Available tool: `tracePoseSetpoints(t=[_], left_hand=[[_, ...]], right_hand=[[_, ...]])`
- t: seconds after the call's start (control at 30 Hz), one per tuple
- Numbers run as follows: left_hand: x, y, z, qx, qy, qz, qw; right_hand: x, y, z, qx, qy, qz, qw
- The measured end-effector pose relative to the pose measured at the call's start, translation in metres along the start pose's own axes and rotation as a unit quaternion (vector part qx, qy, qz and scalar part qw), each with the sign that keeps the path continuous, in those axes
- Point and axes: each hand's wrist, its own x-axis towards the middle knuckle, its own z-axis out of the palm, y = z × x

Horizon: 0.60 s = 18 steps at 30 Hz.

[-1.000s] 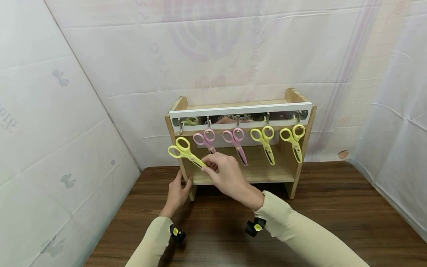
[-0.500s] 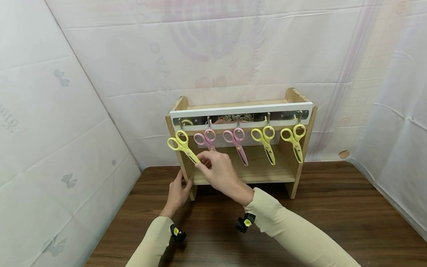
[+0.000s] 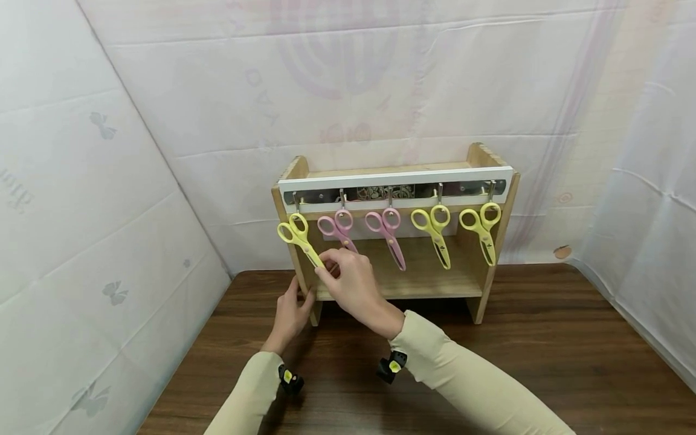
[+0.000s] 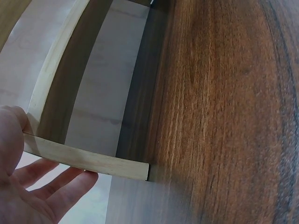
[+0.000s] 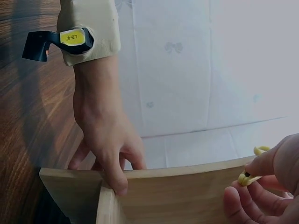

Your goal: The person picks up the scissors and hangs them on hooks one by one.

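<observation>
My right hand (image 3: 350, 281) pinches a pair of yellow scissors (image 3: 301, 237) by the blade end, finger loops up. The upper loop overlaps the leftmost hook (image 3: 296, 200) in the head view. In the right wrist view only small yellow bits of these scissors show past the fingers. My left hand (image 3: 289, 315) grips the left side panel (image 4: 88, 157) of a wooden shelf (image 3: 413, 272), thumb on the inner face and fingers outside. To the right, pink scissors (image 3: 337, 225), more pink scissors (image 3: 387, 232), yellow scissors (image 3: 433, 232) and other yellow scissors (image 3: 481, 228) hang from hooks.
A white rail (image 3: 397, 175) with a shiny metal strip crosses the shelf's upper front and carries the hooks. The shelf stands on a dark wood table (image 3: 348, 374). Pale printed cloth (image 3: 206, 96) covers the walls behind and left.
My right hand has moved slightly left with the yellow scissors, which have turned steeper, their upper loop rising to the leftmost hook. My left hand stays on the panel.
</observation>
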Motion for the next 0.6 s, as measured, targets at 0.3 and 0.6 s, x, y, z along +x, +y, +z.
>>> tracePoseSetpoints(t=[0.3, 0.6], left_hand=[[0.000, 0.000, 0.001, -0.011, -0.007, -0.005, 0.9999], [0.000, 0.000, 0.000, -0.014, -0.013, -0.015, 0.9997]], right_hand=[[-0.002, 0.006, 0.011, -0.001, 0.011, 0.010, 1.000], [0.001, 0.011, 0.025, -0.026, 0.017, 0.030, 0.999]])
